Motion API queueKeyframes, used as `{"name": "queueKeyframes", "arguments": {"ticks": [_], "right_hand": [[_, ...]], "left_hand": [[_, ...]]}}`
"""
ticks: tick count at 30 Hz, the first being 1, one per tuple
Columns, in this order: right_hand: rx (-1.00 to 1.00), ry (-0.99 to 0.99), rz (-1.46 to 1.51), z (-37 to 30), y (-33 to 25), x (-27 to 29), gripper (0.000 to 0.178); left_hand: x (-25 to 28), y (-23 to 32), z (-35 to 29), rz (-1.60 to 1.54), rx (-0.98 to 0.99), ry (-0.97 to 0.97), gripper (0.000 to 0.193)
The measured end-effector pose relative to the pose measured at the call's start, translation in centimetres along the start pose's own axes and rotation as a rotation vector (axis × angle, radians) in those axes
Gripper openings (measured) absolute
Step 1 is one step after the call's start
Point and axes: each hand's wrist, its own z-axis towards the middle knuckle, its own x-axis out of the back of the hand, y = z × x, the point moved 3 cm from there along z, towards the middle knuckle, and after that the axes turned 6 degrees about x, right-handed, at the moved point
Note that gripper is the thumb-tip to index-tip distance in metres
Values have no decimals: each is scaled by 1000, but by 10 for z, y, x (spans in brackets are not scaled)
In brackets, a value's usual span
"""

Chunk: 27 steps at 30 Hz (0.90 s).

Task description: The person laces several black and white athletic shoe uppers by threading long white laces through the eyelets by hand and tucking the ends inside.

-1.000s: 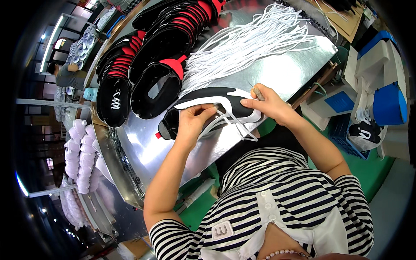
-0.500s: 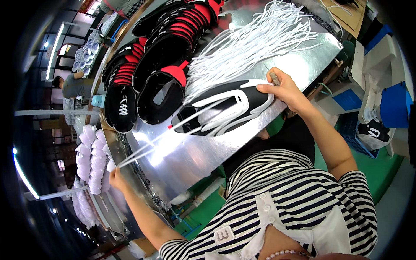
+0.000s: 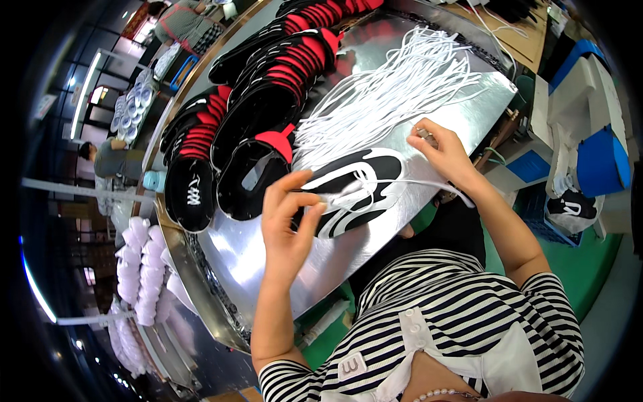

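Observation:
A black-and-white shoe upper (image 3: 392, 163) lies on the metal tabletop in front of me. My left hand (image 3: 288, 218) is over its near-left end, thumb and a finger pinched at a white shoelace (image 3: 348, 199), index finger raised. The lace loops over the upper's opening, and its loose end trails right, past the upper's edge. Beyond the upper's right end, my right hand (image 3: 439, 153) is closed around a small tool with a greyish handle (image 3: 426, 136). Its tip is hard to make out now.
Rows of nested black-and-red shoe uppers (image 3: 268, 80) stand at the left and back of the table. A heap of white laces (image 3: 395, 87) lies behind the upper. White shoe-shaped pieces (image 3: 139, 268) hang at left; grey-and-blue bins (image 3: 603, 161) are at right. Other people work far left.
My left hand has come from far left to the upper; the lace it pulled taut is now slack and looped, its end to the right. My right hand has lifted off the upper.

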Motion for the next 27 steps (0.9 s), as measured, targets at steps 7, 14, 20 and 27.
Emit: {"name": "queueKeyframes", "arguments": {"ticks": [7, 14, 20, 27], "right_hand": [[-81, -395, 484, -9, -29, -69, 15], [-135, -93, 509, 4, 1, -81, 18], [-62, -50, 236, 1, 5, -102, 34], [-89, -148, 33, -5, -2, -88, 45]], "left_hand": [[-45, -4, 21, 100, -58, 18, 6], [-30, -45, -19, 341, 156, -52, 20], [-78, -91, 1, -960, 1125, -454, 73], [-86, -73, -3, -555, 799, -123, 27]]}}
